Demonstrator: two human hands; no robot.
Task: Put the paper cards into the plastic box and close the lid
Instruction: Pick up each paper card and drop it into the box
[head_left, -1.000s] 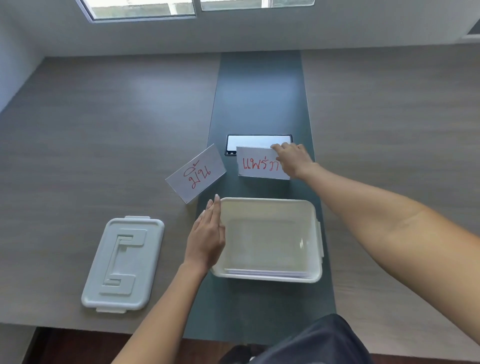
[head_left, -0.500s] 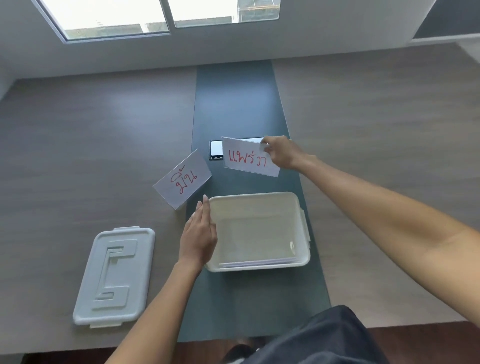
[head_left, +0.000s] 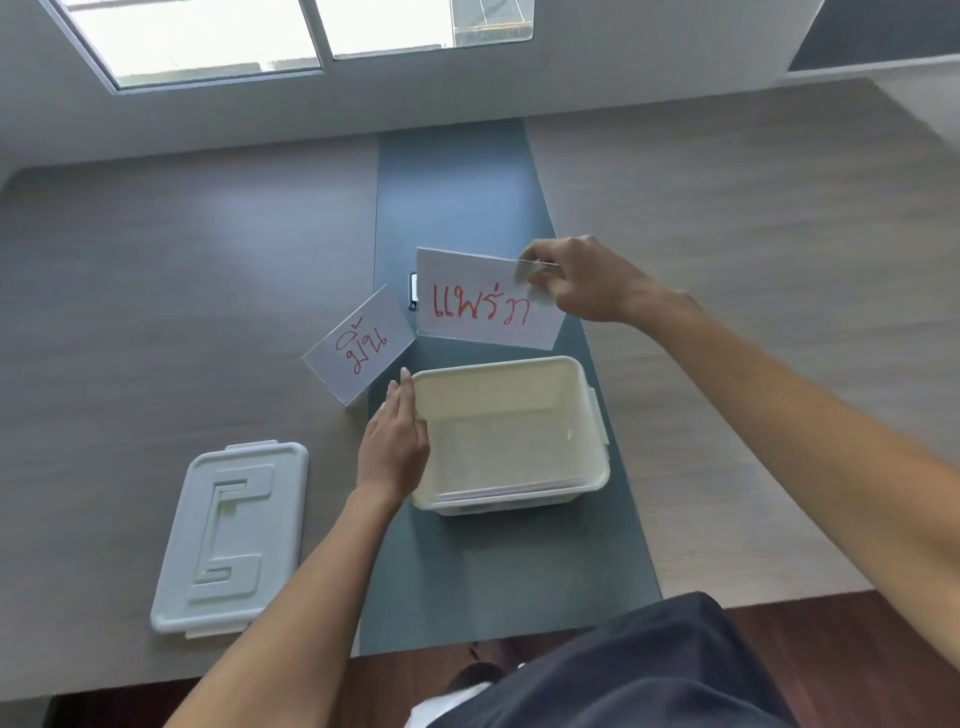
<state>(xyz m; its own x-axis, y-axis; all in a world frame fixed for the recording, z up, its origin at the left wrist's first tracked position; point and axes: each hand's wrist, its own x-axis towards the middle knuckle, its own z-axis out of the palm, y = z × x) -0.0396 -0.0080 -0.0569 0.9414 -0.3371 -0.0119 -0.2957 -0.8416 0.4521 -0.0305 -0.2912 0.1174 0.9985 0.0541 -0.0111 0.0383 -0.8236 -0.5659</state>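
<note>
White paper card with red writing (head_left: 483, 304) is pinched at its top right corner by right hand (head_left: 582, 280), centre frame, above cream plastic box (head_left: 592, 415). Left hand (head_left: 392, 447), fingers together, flat, braces box's left wall. Suggest: level card, lower flat onto stack inside.

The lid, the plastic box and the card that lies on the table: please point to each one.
lid (head_left: 228, 535): head view, on its raised middle pattern.
plastic box (head_left: 597, 415): head view, on its right wall.
card on the table (head_left: 361, 349): head view, on its red writing.
</note>
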